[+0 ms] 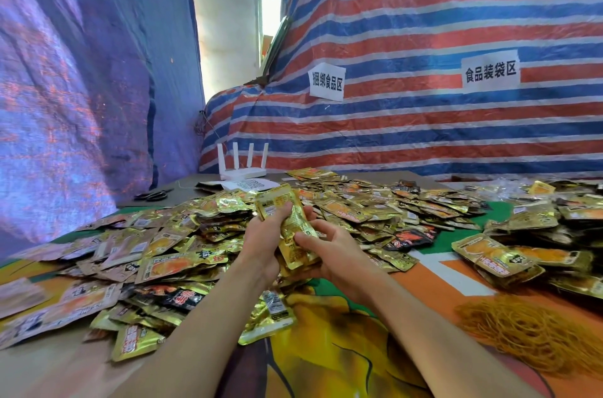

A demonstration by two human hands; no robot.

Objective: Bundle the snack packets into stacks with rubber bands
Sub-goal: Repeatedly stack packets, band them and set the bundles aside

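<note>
A stack of gold snack packets [287,218] stands tilted above the table's middle, held between both hands. My left hand [261,241] grips its left side, fingers curled over the top face. My right hand [329,251] holds its lower right edge, thumb on the front. A wide heap of loose gold and black packets [182,234] covers the table around them. Bundled packets [496,254] lie at the right. A pile of tan rubber bands [522,332] sits at the lower right, apart from both hands.
A white router [241,166] with several antennas and black scissors [153,193] sit at the table's far left. Striped tarpaulin [424,39] with two paper signs hangs behind. An orange, green and yellow cloth [342,348] covers the table near me.
</note>
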